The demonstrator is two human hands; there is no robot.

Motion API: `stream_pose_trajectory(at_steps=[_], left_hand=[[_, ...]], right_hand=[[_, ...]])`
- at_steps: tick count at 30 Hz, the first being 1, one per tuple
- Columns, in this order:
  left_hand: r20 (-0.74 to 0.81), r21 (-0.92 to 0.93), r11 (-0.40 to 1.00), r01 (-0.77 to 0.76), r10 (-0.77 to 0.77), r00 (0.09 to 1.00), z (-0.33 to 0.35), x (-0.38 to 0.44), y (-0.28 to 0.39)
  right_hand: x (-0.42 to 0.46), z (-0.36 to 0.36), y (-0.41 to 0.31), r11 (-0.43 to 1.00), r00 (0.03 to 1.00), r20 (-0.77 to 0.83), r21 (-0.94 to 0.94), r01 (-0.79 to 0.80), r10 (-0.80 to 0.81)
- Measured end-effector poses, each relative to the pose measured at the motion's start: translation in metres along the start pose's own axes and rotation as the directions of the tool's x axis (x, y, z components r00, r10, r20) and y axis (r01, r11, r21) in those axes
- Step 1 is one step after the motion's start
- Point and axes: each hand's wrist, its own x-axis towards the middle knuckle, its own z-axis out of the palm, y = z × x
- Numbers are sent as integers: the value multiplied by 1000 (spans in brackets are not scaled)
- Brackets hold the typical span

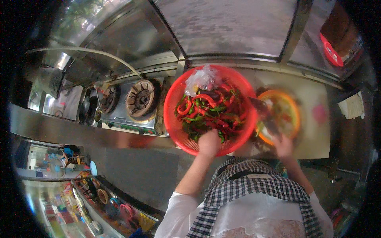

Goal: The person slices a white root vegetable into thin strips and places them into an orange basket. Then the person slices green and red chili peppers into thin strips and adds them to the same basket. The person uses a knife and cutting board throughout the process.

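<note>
A large red plastic colander basket [168,119] stands before me, heaped with red and green chili peppers [205,110]. My left hand [209,142] reaches over its near rim, fingers down among the peppers and partly hidden. On the heap's far side lies a crumpled clear plastic bag [204,78] with something inside. Right of the basket sits an orange-rimmed bowl [297,110] with pale and reddish contents, blurred. At its near rim my right hand [282,145] grips the lower end of a dark, long thing [268,117], too blurred to name, slanting up towards the basket rim.
Left of the basket is a gas stove with two burners [141,98], and a pale hose [104,53] arches behind it. The pale counter [315,142] carries a blurred pink spot at right. Glass panes [232,26] rise behind. A shelf of containers [113,202] is at lower left.
</note>
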Motion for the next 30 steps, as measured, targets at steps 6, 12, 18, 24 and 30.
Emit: stream_pose_trajectory(at_steps=[6,12,18,24,30], left_hand=[[-7,-210,958,-193,196,981,20,-8,21],[-271,-197,974,-116,59,961,6,9,-59],[-37,260,957,127,-122,992,-6,34,-126],[9,247,961,122,-128,992,-5,48,-108],[-107,407,913,-2,49,993,22,45,-129]], right_hand=[[0,-1,-5,999,999,-26,2,33,-33],[1,4,9,999,998,-59,9,35,-34],[-7,0,-1,998,999,-29,-44,45,-46],[-14,-1,-6,995,994,-38,-9,104,-104],[-16,-4,-7,990,990,-22,16,137,-137]])
